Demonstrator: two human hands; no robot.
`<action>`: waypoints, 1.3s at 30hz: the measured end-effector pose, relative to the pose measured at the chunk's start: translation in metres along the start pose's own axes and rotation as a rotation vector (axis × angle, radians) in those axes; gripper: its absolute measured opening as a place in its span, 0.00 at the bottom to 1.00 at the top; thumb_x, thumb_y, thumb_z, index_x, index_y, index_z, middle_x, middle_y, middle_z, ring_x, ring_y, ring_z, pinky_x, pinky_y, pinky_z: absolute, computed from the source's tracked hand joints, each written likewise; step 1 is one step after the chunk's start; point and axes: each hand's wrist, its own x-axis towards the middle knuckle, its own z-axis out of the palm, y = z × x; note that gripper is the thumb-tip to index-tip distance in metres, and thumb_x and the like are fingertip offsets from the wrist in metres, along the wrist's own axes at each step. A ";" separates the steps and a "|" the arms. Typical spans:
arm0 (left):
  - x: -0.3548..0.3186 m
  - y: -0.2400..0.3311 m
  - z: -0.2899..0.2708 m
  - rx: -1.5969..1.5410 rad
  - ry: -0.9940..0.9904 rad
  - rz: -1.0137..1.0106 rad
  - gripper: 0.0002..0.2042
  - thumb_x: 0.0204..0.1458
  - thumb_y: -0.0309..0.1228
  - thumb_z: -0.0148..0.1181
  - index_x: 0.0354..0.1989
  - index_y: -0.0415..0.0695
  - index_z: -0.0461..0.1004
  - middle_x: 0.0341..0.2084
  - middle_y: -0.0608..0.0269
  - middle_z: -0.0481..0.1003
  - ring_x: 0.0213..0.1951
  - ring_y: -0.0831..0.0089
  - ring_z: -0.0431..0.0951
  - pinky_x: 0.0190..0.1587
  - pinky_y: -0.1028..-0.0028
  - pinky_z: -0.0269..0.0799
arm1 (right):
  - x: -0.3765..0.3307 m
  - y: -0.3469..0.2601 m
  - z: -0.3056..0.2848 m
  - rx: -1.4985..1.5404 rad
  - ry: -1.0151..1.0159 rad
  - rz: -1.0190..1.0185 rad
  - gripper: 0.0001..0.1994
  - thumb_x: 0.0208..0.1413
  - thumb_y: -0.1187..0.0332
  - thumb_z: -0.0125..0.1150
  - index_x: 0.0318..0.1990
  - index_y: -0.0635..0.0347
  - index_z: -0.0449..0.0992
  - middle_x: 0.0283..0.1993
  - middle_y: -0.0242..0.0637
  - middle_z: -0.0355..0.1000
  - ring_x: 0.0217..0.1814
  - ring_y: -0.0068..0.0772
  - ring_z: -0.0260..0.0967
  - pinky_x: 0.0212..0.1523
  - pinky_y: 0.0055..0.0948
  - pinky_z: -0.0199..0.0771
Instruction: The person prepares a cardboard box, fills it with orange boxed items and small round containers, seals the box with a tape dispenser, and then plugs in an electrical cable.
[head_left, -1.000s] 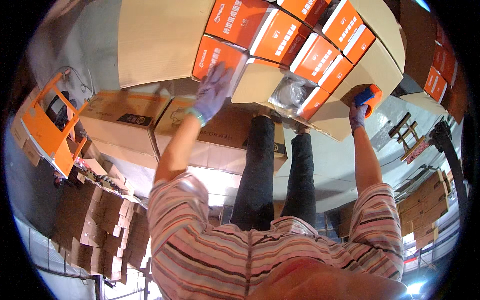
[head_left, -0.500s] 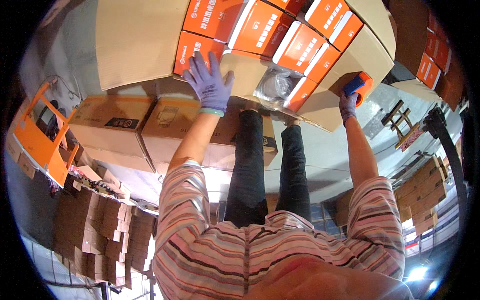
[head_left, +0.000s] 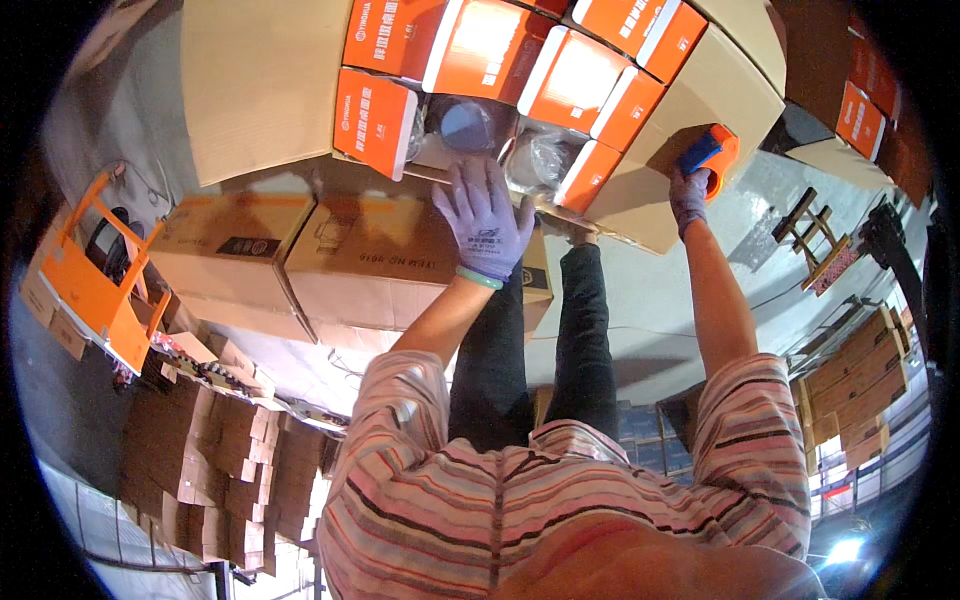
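A large open carton [head_left: 265, 90] stands in front of me, packed with orange-and-white boxes [head_left: 570, 80]. In its near row sit two clear plastic-wrapped round items, one with a bluish top [head_left: 465, 126] and one greyish [head_left: 538, 160]. My left hand [head_left: 484, 218], in a lilac glove, is open with fingers spread at the carton's near edge, just below the bluish-topped item. Whether it presses on a flap beneath is hidden. Gloved too, my right hand [head_left: 688, 195] is closed around an orange-and-blue tape dispenser [head_left: 712, 160], held beside the right flap [head_left: 690, 110].
Closed brown cartons [head_left: 235, 250] stand on the floor to the left, by an orange cart [head_left: 95, 280]. On the right are a small wooden stool [head_left: 815, 240] and another carton with orange boxes [head_left: 865, 120]. Stacked cartons [head_left: 200, 460] rise at the lower left.
My left hand has moved right and down from the left orange box to the carton's near edge. The bluish-topped item, earlier covered by cardboard, now shows. My right hand still holds the tape dispenser.
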 end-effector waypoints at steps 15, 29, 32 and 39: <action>-0.028 0.017 0.010 0.153 0.017 0.029 0.39 0.42 0.49 0.56 0.60 0.38 0.54 0.60 0.39 0.51 0.62 0.41 0.48 0.56 0.34 0.38 | -0.004 -0.002 -0.005 -0.022 -0.079 0.022 0.24 0.49 0.62 0.57 0.49 0.68 0.57 0.48 0.64 0.64 0.53 0.66 0.59 0.52 0.50 0.61; -0.016 0.053 0.092 0.055 -0.331 0.239 0.30 0.47 0.53 0.50 0.59 0.57 0.61 0.63 0.49 0.50 0.64 0.48 0.44 0.57 0.36 0.35 | -0.002 -0.008 -0.006 -0.072 -0.142 0.042 0.27 0.48 0.58 0.59 0.46 0.71 0.58 0.48 0.64 0.64 0.52 0.63 0.61 0.52 0.49 0.62; 0.018 0.007 0.060 0.826 -0.090 0.215 0.32 0.47 0.57 0.49 0.61 0.60 0.59 0.64 0.50 0.47 0.65 0.48 0.45 0.54 0.32 0.34 | -0.001 0.000 -0.008 -0.061 -0.130 0.066 0.27 0.47 0.57 0.60 0.46 0.69 0.58 0.48 0.62 0.64 0.53 0.63 0.61 0.52 0.49 0.62; 0.060 -0.093 0.074 0.462 -0.062 0.140 0.31 0.48 0.52 0.50 0.62 0.55 0.58 0.64 0.48 0.48 0.62 0.48 0.49 0.51 0.34 0.45 | -0.003 -0.006 0.005 0.023 -0.070 -0.024 0.27 0.47 0.59 0.60 0.48 0.69 0.58 0.50 0.63 0.63 0.56 0.64 0.59 0.54 0.47 0.60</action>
